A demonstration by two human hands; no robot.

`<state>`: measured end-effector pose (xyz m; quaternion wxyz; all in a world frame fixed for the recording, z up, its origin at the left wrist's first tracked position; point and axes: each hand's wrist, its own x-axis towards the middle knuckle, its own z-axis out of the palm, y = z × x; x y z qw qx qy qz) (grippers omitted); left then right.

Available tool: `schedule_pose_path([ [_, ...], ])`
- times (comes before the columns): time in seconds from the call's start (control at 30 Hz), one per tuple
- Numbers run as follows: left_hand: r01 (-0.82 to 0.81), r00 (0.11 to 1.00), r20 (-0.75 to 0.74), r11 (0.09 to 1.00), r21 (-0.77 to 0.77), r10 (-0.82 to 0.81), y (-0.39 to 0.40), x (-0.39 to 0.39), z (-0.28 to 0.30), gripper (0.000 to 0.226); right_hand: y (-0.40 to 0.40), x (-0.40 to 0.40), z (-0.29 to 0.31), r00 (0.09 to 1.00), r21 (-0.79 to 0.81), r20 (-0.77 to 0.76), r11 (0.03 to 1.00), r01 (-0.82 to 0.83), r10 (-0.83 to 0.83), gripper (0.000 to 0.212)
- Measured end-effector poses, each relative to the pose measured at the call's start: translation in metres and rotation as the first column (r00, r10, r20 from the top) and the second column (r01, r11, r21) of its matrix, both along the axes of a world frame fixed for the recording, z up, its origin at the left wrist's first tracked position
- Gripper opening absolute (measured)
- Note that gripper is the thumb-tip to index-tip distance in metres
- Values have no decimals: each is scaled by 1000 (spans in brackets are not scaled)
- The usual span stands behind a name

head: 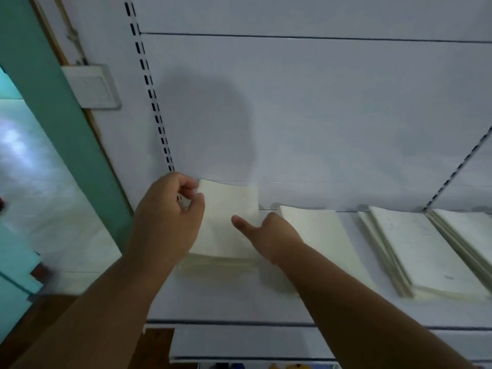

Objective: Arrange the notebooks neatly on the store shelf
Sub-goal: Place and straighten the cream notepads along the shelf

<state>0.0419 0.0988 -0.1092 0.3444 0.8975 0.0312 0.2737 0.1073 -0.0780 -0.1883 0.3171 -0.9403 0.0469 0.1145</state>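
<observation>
A stack of cream notebooks (229, 225) lies at the left end of the white store shelf (239, 302). My left hand (167, 217) grips the top notebook at its far left corner, fingers curled over the edge. My right hand (269, 233) rests against the stack's right side, with the thumb lying on the top cover. A second cream stack (319, 235) sits just right of my right hand. Further right lie a third stack (415, 251) and the edge of another stack (474, 235).
The white back panel (319, 115) rises behind the shelf, with a slotted upright (151, 97) at its left. A teal door frame (53, 102) and a wall switch plate (91, 86) stand to the left. A lower shelf edge (239, 358) shows below.
</observation>
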Motion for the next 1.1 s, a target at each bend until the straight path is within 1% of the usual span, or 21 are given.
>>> schedule_pose_path([
  [0.13, 69, 996, 54, 997, 40, -71, 50, -10, 12, 5, 22, -7, -7, 992, 71, -18, 989, 126, -125, 78],
  [0.23, 122, 988, 92, 992, 23, -123, 78, -14, 14, 4, 22, -17, 1, 979, -53, 44, 978, 202, -200, 59],
  [0.3, 152, 986, 64, 988, -1, -152, 90, -13, 11, 2, 22, -29, 17, 962, -135, 143, 959, 251, -232, 36],
  [0.33, 164, 986, 23, 986, -5, -164, 94, -11, 9, 8, 23, -36, 26, 943, -97, 202, 953, 287, -264, 23],
  [0.37, 176, 983, -45, 984, -18, -176, 97, -8, 5, 21, 26, -43, 36, 915, 16, 257, 948, 317, -311, 15],
  [0.4, 192, 967, -160, 980, -50, -198, 98, -4, 1, 38, 31, -51, 46, 886, 176, 287, 929, 324, -364, 11],
  [0.47, 229, 866, -391, 942, -245, -312, 95, 1, -1, 67, 50, -67, 70, 881, 468, 245, 845, 258, -404, 12],
  [0.5, 214, 825, -424, 902, -375, -372, 91, 2, -1, 69, 60, -72, 79, 897, 557, 208, 801, 219, -389, 16],
  [0.53, 180, 822, -403, 856, -485, -402, 89, 1, 0, 62, 68, -73, 80, 906, 613, 178, 764, 203, -383, 25],
  [0.57, 145, 852, -353, 822, -551, -387, 87, 0, 0, 46, 75, -73, 80, 901, 642, 154, 734, 222, -407, 38],
  [0.6, 122, 891, -300, 818, -562, -339, 88, 0, 1, 28, 77, -67, 75, 876, 642, 146, 717, 270, -460, 51],
  [0.63, 108, 920, -263, 831, -545, -292, 90, -1, 1, 16, 75, -60, 67, 852, 574, 168, 752, 325, -496, 60],
  [0.67, 101, 936, -236, 842, -530, -261, 94, -2, 2, 10, 71, -53, 58, 852, 404, 195, 831, 381, -486, 65],
  [0.7, 99, 942, -223, 843, -528, -250, 98, -4, 3, 10, 66, -46, 45, 880, 193, 185, 894, 404, -438, 65],
  [0.73, 101, 943, -218, 843, -529, -251, 102, -4, 3, 10, 63, -41, 34, 914, 14, 128, 922, 386, -385, 64],
  [0.77, 107, 943, -214, 842, -528, -254, 105, -4, 3, 11, 60, -36, 23, 936, -77, 50, 933, 352, -349, 63],
  [0.8, 111, 942, -214, 844, -525, -257, 108, -4, 2, 11, 57, -34, 15, 945, -80, -16, 942, 326, -328, 61],
  [0.87, 115, 944, -210, 849, -515, -255, 110, -5, 2, 9, 54, -30, 6, 950, -77, -21, 948, 310, -312, 54],
  [1.0, 112, 942, -204, 820, -561, -268, 110, -9, 2, 7, 41, -30, 11, 949, -248, 144, 918, 309, -280, 25],
  [1.03, 115, 937, -207, 808, -577, -281, 109, -11, 2, 8, 38, -33, 15, 936, -243, 200, 911, 333, -289, 21],
  [1.1, 135, 921, -212, 780, -611, -326, 106, -13, 0, 13, 33, -43, 28, 897, -130, 317, 922, 363, -309, 23],
])
